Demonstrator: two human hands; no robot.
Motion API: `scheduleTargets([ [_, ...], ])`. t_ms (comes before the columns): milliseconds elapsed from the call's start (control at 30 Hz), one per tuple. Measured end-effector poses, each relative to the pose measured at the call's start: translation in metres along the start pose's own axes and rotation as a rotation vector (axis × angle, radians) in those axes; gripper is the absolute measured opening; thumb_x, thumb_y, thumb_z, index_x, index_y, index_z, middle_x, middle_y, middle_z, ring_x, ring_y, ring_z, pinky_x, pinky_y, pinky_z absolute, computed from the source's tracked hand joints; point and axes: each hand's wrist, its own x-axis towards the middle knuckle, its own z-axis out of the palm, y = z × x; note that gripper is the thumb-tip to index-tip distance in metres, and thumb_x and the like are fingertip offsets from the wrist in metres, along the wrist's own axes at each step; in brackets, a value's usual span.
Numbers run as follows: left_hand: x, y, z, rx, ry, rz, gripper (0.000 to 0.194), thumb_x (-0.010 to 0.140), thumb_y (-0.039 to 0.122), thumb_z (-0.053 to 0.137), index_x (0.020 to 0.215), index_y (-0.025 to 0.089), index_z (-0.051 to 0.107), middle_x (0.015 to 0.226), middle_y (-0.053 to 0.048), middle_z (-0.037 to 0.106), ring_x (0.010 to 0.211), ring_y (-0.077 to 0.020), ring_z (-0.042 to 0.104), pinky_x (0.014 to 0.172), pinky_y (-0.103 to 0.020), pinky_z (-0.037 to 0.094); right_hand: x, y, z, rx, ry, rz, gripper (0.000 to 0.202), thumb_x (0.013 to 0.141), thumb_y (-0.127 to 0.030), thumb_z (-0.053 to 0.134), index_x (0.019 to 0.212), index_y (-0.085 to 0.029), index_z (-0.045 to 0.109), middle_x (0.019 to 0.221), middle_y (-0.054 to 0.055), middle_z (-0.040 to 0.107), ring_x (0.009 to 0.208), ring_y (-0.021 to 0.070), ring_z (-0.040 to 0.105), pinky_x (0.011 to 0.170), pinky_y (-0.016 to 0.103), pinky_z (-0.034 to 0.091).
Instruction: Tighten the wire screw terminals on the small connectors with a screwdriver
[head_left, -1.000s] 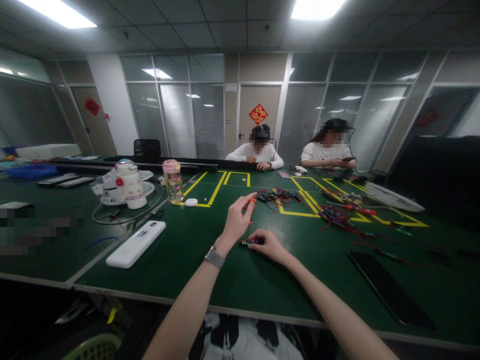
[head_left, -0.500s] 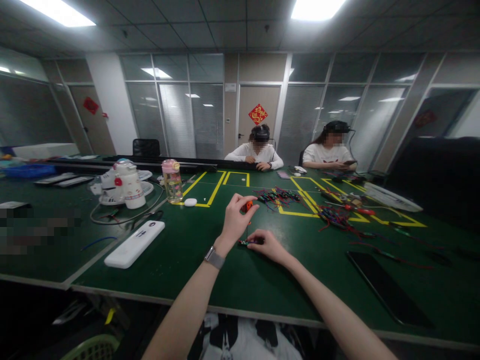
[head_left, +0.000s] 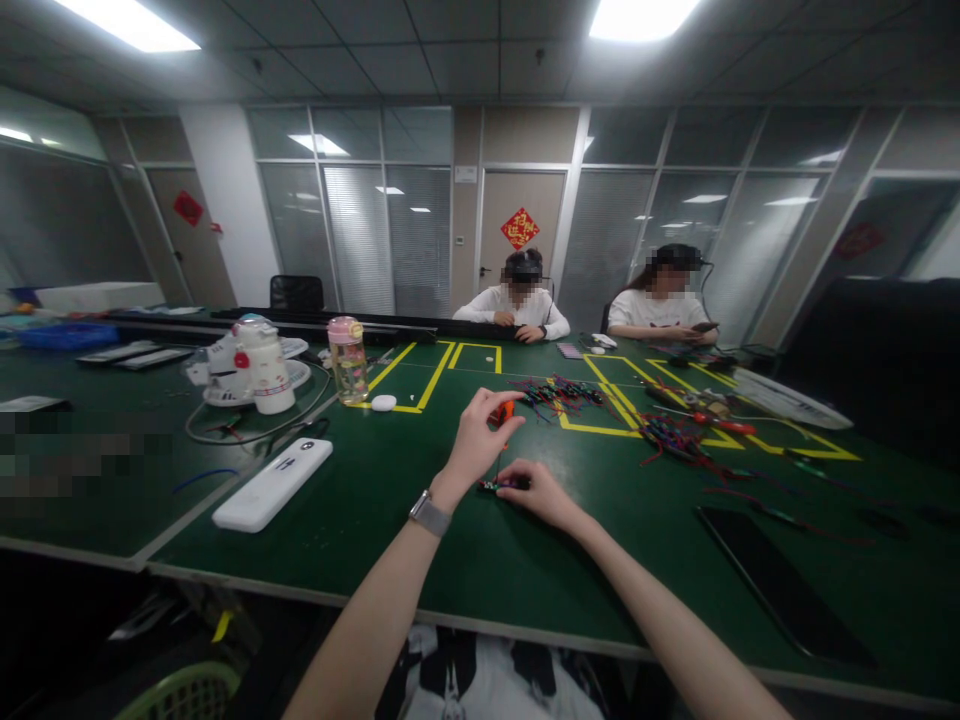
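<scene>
My left hand [head_left: 475,438] is closed around the orange handle of a screwdriver [head_left: 508,410], fingers and thumb curled about it. The thin dark shaft points down, its tip at or just above a small circuit board [head_left: 489,487]; contact is too small to make out. My right hand [head_left: 541,493] rests low over the green table and pinches the right end of that board. Fingers hide part of the board. Beyond my hands lies a pile of small boards with red and dark wires [head_left: 562,397].
A second wired bundle [head_left: 679,440] and a black phone [head_left: 780,580] lie to the right. On the left are a white power bank [head_left: 274,485], a pink-lidded bottle [head_left: 348,365] and a white jug [head_left: 266,370]. Two people [head_left: 516,305] sit across the table.
The view has shifted slightly. My left hand has turned a little on the screwdriver handle, showing more orange. My right hand and the board keep about the same place.
</scene>
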Motion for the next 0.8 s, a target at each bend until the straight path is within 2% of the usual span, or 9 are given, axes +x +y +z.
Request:
scheduleTargets([
  [100,-0.0005,0.0053,-0.0018,0.061,-0.004,0.014,0.029,0.083,0.029,0.063,0.111,0.025,0.064,0.095,-0.003,0.054,0.083,-0.0147,0.057,0.078,-0.028,0.050,-0.0004,-0.0003,-0.0002,-0.010,0.006,0.003,0.014,0.071,-0.018,0.070,0.084,-0.015,0.072,0.079,0.004,0.066,0.073,0.0171,0.059,0.067,0.027,0.047],
  [200,-0.0002,0.0078,-0.0019,-0.023,-0.048,0.024,0.031,0.093,0.028,0.046,0.121,0.024,0.059,0.108,-0.006,0.059,0.094,-0.0164,0.059,0.084,-0.029,0.049,0.0001,0.0016,0.0003,-0.017,0.007,0.000,0.014,0.071,-0.019,0.070,0.084,-0.015,0.072,0.080,0.004,0.066,0.073,0.0173,0.060,0.068,0.027,0.047],
  [267,0.0003,0.0071,-0.0013,-0.098,-0.064,0.014,0.032,0.095,0.026,0.040,0.122,0.022,0.058,0.107,-0.007,0.062,0.091,-0.0154,0.062,0.080,-0.027,0.051,0.0006,0.0034,0.0008,-0.021,0.003,-0.001,0.015,0.071,-0.019,0.070,0.085,-0.014,0.072,0.079,0.004,0.066,0.073,0.0171,0.060,0.067,0.027,0.046],
  [367,0.0007,0.0043,-0.0004,-0.082,-0.013,0.007,0.026,0.090,0.027,0.052,0.112,0.022,0.064,0.093,-0.004,0.061,0.079,-0.0133,0.060,0.072,-0.024,0.051,0.0013,0.0054,0.0016,-0.024,0.004,-0.002,0.015,0.071,-0.019,0.070,0.085,-0.015,0.073,0.078,0.004,0.066,0.071,0.0165,0.059,0.066,0.026,0.046],
  [467,0.0005,0.0032,-0.0002,-0.003,0.062,0.011,0.021,0.081,0.029,0.065,0.101,0.022,0.069,0.087,-0.002,0.057,0.079,-0.0134,0.057,0.070,-0.024,0.049,0.0014,0.0062,0.0022,-0.010,0.011,-0.003,0.015,0.071,-0.019,0.070,0.085,-0.016,0.073,0.078,0.003,0.066,0.072,0.0166,0.059,0.067,0.027,0.046],
  [533,0.0004,0.0041,-0.0004,0.005,0.072,0.014,0.022,0.084,0.030,0.062,0.103,0.023,0.068,0.093,-0.003,0.058,0.085,-0.0144,0.058,0.073,-0.025,0.049,0.0015,0.0064,0.0023,-0.001,0.010,-0.001,0.015,0.071,-0.018,0.070,0.085,-0.015,0.073,0.079,0.004,0.066,0.073,0.0170,0.060,0.068,0.027,0.047],
  [667,0.0007,0.0059,-0.0015,-0.070,0.047,0.011,0.027,0.094,0.025,0.045,0.112,0.022,0.064,0.101,-0.005,0.064,0.093,-0.0154,0.061,0.077,-0.026,0.049,0.0019,0.0070,0.0018,-0.006,-0.005,-0.002,0.015,0.071,-0.018,0.070,0.085,-0.015,0.073,0.080,0.004,0.066,0.073,0.0170,0.060,0.069,0.028,0.047],
  [800,0.0012,0.0039,-0.0029,-0.036,0.119,-0.008,0.016,0.087,0.026,0.058,0.096,0.020,0.069,0.092,-0.003,0.061,0.085,-0.0147,0.060,0.074,-0.025,0.049,0.0017,0.0066,0.0009,-0.005,-0.006,0.004,0.016,0.071,-0.019,0.070,0.086,-0.015,0.073,0.079,0.004,0.066,0.073,0.0166,0.060,0.068,0.027,0.047],
])
